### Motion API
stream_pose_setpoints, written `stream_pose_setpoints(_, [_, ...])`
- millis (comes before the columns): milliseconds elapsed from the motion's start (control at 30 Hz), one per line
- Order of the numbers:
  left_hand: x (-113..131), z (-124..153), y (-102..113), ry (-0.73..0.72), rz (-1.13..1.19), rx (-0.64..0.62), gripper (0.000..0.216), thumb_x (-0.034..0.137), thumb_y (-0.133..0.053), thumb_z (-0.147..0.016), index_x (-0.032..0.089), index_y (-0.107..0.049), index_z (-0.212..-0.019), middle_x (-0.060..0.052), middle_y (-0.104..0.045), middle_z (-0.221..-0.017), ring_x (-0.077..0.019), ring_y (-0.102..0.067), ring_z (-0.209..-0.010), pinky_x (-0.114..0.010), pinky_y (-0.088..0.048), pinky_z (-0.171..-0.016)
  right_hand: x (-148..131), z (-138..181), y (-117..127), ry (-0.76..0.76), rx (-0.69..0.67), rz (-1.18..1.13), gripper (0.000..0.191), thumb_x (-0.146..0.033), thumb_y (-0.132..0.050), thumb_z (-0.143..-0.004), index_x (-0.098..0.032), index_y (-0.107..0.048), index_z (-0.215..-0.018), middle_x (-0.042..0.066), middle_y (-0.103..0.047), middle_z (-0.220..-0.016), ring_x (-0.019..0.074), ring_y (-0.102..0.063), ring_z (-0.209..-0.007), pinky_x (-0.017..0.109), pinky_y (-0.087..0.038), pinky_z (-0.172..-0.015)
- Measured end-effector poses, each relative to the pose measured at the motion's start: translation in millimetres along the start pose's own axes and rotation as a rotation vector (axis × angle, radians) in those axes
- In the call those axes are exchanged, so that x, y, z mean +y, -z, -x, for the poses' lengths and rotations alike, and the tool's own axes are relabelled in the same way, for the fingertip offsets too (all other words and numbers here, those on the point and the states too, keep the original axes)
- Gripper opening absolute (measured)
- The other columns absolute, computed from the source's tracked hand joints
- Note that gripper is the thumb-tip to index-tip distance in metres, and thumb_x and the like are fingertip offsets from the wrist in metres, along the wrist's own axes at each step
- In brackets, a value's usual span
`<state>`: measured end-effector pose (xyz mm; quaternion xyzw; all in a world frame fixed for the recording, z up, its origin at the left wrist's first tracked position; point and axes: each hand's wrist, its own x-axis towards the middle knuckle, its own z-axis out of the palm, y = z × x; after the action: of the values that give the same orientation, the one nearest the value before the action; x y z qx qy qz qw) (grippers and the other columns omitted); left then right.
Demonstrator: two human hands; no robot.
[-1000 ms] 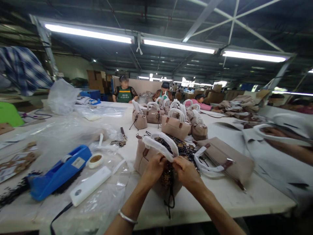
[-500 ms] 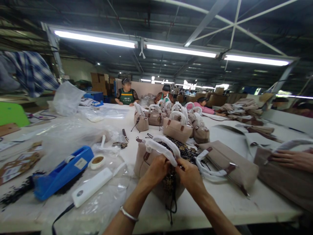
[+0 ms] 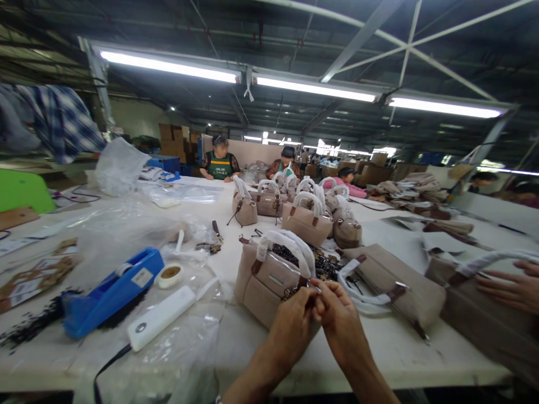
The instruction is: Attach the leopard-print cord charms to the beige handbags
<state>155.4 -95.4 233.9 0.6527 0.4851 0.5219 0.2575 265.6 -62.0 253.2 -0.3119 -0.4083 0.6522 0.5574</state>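
Observation:
A beige handbag (image 3: 256, 283) stands upright at the table's near middle, its handles (image 3: 305, 249) wrapped in white. Low at its right end, my left hand (image 3: 292, 322) is closed in a pinch on a bag charm (image 3: 290, 292) with dark gold pieces, mostly hidden behind the fingers. Pressed against it, my right hand (image 3: 337, 308) pinches a small shiny metal piece (image 3: 314, 287) by the handle's base; its exact kind is hidden. Behind the bag lies a heap of black and gold charms (image 3: 326, 261).
Left are a blue tape dispenser (image 3: 113, 294), a tape roll (image 3: 170, 275), a white corded device (image 3: 162, 317) and plastic film (image 3: 122, 224). Another beige bag (image 3: 391, 269) lies right, near a co-worker's hand (image 3: 509, 286) on a brown bag (image 3: 475, 308). Several finished-looking bags (image 3: 305, 221) stand behind.
Both my hands have moved from the top of the handles down to the bag's right end, uncovering its front. The charm's dangling black cord is now hidden. The co-worker's hand on the right has shifted.

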Motion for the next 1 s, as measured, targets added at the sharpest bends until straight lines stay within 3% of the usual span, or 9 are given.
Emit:
stream_pose_setpoints(100, [2.7, -0.1, 5.8, 0.012, -0.024, 0.032, 0.019, 0.016, -0.048, -0.088, 0.021, -0.066, -0.085, -0.002, -0.070, -0.083, -0.0155, -0.062, -0.079, -0.025, -0.045, -0.078, -4.5, -1.3, 0.7, -0.025, 0.033, -0.111, 0.030, -0.036, -0.081, -0.067, -0.019, -0.061, -0.082, 0.001, -0.067, -0.083, 0.0066, -0.048, -0.050, 0.018, -0.043, -0.042])
stream_pose_setpoints(167, [3.3, 3.0, 10.6, 0.025, -0.012, 0.066, 0.015, 0.018, -0.053, -0.086, 0.020, -0.066, -0.078, -0.001, -0.069, -0.079, -0.0149, -0.061, -0.076, -0.025, -0.045, -0.075, -6.8, -3.8, 2.4, -0.055, 0.048, -0.157, 0.037, -0.036, -0.085, -0.062, -0.019, -0.059, -0.082, 0.004, -0.070, -0.097, 0.0061, -0.051, -0.052, 0.018, -0.044, -0.042])
stream_pose_setpoints(333, [4.4, 8.2, 21.4, 0.197, 0.446, 0.087, 0.019, 0.033, -0.063, -0.082, 0.015, -0.066, -0.077, -0.002, -0.066, -0.068, -0.0139, -0.061, -0.061, -0.024, -0.050, -0.057, -3.3, -7.8, 9.6, -0.008, 0.042, -0.150, 0.035, -0.035, -0.086, -0.061, -0.019, -0.063, -0.081, -0.003, -0.064, -0.073, 0.0065, -0.052, -0.053, 0.017, -0.047, -0.048])
stream_pose_setpoints(467, [3.8, 6.5, 29.9, 0.273, 0.683, 0.145, 0.029, 0.040, -0.071, -0.076, 0.011, -0.068, -0.080, -0.006, -0.070, -0.074, -0.0136, -0.064, -0.061, -0.023, -0.052, -0.054, 0.5, -2.9, 15.7, 0.164, -0.102, 0.252, 0.022, -0.038, -0.076, -0.074, -0.019, -0.068, -0.082, -0.002, -0.062, -0.066, 0.0101, -0.054, -0.055, 0.022, -0.048, -0.054])
stream_pose_setpoints(633, [-6.7, 4.8, 31.1, 0.359, 0.812, 0.197, 0.029, 0.035, -0.078, -0.071, 0.011, -0.064, -0.081, -0.003, -0.070, -0.065, -0.0106, -0.063, -0.052, -0.018, -0.051, -0.049, -2.3, 3.2, 13.1, 0.501, -0.352, 0.771, 0.015, -0.029, -0.061, -0.087, -0.019, -0.069, -0.079, 0.004, -0.066, -0.081, 0.0180, -0.062, -0.078, 0.028, -0.049, -0.072])
stream_pose_setpoints(767, [-13.4, 3.9, 29.4, 0.409, 0.969, 0.209, 0.030, 0.032, -0.082, -0.067, 0.013, -0.060, -0.075, -0.002, -0.070, -0.065, -0.0083, -0.063, -0.051, -0.014, -0.049, -0.046, -5.4, 4.2, 4.1, 0.590, -0.333, 0.933, 0.014, -0.023, -0.057, -0.090, -0.019, -0.068, -0.081, 0.005, -0.066, -0.085, 0.0184, -0.062, -0.083, 0.029, -0.048, -0.077])
stream_pose_setpoints(1000, [-17.8, 1.6, 30.7, 0.482, 1.089, 0.194, 0.035, 0.031, -0.086, -0.062, 0.011, -0.067, -0.083, 0.000, -0.068, -0.064, -0.0068, -0.063, -0.052, -0.013, -0.050, -0.048, -10.2, 4.6, -6.7, 0.666, -0.295, 1.039, 0.014, -0.018, -0.058, -0.088, -0.019, -0.067, -0.078, 0.004, -0.066, -0.081, 0.0174, -0.062, -0.078, 0.028, -0.047, -0.073])
